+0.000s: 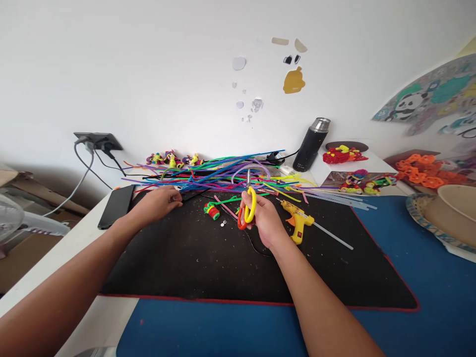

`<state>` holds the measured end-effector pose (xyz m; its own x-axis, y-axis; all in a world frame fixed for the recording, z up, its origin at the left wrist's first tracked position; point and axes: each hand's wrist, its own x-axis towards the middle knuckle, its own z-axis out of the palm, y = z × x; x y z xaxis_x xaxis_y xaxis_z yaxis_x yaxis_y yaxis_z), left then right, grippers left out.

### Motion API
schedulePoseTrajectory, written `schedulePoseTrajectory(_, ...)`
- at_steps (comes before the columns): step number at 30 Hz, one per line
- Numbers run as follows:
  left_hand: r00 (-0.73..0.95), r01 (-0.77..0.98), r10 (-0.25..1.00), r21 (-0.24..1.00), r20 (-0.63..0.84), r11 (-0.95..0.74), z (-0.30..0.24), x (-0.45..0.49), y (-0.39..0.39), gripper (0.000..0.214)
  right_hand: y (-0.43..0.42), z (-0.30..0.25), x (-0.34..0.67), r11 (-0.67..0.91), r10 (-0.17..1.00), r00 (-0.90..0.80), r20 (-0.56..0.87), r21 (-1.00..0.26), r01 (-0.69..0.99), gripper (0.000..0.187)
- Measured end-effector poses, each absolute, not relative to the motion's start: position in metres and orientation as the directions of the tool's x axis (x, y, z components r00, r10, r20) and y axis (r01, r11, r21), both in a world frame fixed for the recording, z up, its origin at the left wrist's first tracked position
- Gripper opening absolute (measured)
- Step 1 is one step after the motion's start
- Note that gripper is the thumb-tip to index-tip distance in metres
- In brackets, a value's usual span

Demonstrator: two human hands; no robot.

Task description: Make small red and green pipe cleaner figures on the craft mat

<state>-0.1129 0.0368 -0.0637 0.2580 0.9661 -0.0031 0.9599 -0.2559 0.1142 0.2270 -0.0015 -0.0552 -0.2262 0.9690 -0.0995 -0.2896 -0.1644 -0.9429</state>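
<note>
In my right hand (266, 218) is a pair of scissors (251, 203) with yellow and orange handles, its blades pointing toward the wall. My left hand (161, 204) is closed, fingertips together, at the left front of a pile of coloured pipe cleaners (208, 178). Something dark lies by those fingertips; whether they grip it I cannot make out. Between my hands, a small red and green pipe-cleaner piece (212, 212) rests on the black mat (223, 263). Two small white discs (223, 223) lie just in front of it. A yellow glue gun (297, 220) with a clear glue stick lies right of my right hand.
A phone (117, 206) lies at the left. Behind the mat stand a black thermos (311, 146) and a white box (357, 168) bearing red pipe-cleaner work. Finished colourful figures (173, 158) sit along the wall. Plugged-in cables (91, 146) hang at the left; a bowl (457, 208) stands far right.
</note>
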Motion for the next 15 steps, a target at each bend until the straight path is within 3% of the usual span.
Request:
schedulePoseTrajectory(6,0.297,0.951,0.954,0.099,-0.038,-0.293,-0.035,-0.091,0.042,0.026,-0.001,-0.057,0.228,-0.150,0.972,-0.219,-0.088,-0.947,-0.283,0.050)
schedulePoseTrajectory(10,0.277,0.961,0.960,-0.010,0.044,-0.277,-0.003,-0.071,0.061,0.022,0.000,-0.058,0.228,-0.152,0.972,-0.214,-0.094,-0.950,-0.273,0.050)
schedulePoseTrajectory(15,0.324,0.946,0.932,-0.036,0.163,-0.323,0.021,-0.055,0.083,0.027,0.001,-0.058,0.229,-0.147,0.976,-0.200,-0.091,-0.947,-0.285,0.050)
